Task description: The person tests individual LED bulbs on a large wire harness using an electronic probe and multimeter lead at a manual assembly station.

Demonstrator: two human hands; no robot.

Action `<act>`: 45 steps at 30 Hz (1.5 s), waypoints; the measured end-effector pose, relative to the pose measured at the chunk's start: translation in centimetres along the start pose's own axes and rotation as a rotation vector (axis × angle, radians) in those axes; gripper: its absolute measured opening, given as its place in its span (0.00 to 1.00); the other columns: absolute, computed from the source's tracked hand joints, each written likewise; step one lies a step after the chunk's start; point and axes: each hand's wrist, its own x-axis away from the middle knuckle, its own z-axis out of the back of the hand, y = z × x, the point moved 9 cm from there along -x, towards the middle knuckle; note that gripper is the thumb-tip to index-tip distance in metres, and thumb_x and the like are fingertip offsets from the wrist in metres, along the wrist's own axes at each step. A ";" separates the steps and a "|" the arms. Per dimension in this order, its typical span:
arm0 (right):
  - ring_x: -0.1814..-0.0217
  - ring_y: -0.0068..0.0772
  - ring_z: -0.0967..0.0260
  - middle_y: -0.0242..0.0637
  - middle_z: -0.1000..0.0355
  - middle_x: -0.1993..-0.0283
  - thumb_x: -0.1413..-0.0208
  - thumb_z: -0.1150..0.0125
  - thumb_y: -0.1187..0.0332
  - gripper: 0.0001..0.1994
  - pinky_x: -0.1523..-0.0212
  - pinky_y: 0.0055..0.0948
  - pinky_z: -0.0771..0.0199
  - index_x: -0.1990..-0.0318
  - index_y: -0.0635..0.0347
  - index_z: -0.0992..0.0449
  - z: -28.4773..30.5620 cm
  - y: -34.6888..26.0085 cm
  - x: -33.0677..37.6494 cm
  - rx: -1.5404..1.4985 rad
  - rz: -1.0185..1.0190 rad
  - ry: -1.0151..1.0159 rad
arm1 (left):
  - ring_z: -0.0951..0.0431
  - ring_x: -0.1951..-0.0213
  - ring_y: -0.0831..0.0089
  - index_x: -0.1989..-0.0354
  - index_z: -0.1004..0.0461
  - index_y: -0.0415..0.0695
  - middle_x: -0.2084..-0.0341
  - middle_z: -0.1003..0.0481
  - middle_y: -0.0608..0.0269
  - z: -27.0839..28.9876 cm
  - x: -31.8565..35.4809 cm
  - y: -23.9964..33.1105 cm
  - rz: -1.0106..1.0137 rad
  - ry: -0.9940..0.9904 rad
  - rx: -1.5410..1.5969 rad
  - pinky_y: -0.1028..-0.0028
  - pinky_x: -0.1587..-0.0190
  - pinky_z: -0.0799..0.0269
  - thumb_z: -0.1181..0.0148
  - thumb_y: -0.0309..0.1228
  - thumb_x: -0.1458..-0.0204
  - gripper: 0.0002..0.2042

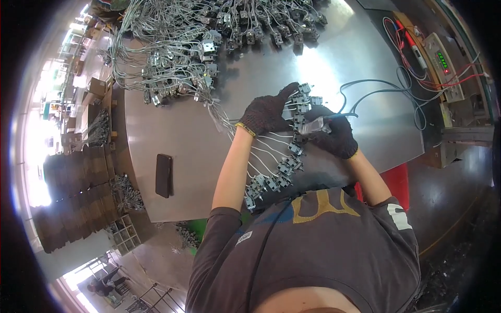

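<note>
A curved row of small grey metal-and-plastic components (pixel 288 163), each on a white wire, stretches from beyond my hands back toward my body. My left hand (pixel 265 113), in a dark knit glove with a yellow cuff, lies over the wires and grips the upper part of the row between thumb and fingers. My right hand (pixel 335 136), gloved likewise, is closed round a clear plastic test plug (pixel 314 127) on a blue cable (pixel 365 82). The plug's tip is against or right beside the row; whether it touches cannot be made out. The gloved fingertips are partly hidden.
A large heap of wired components (pixel 209 47) covers the table's far side. A dark phone (pixel 164 176) lies at the left on the metal table (pixel 193 135). At the right are a meter with a green display (pixel 442 62) and a red probe (pixel 409 39). A red stool (pixel 394 185) stands below.
</note>
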 end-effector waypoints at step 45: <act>0.61 0.37 0.17 0.42 0.18 0.56 0.39 0.33 0.56 0.19 0.59 0.33 0.19 0.51 0.62 0.18 -1.8 -1.8 1.8 0.306 -0.122 0.232 | 0.27 0.38 0.46 0.32 0.31 0.50 0.39 0.29 0.49 -1.6 19.6 -5.0 -0.085 0.448 -0.435 0.50 0.34 0.29 0.32 0.42 0.47 0.32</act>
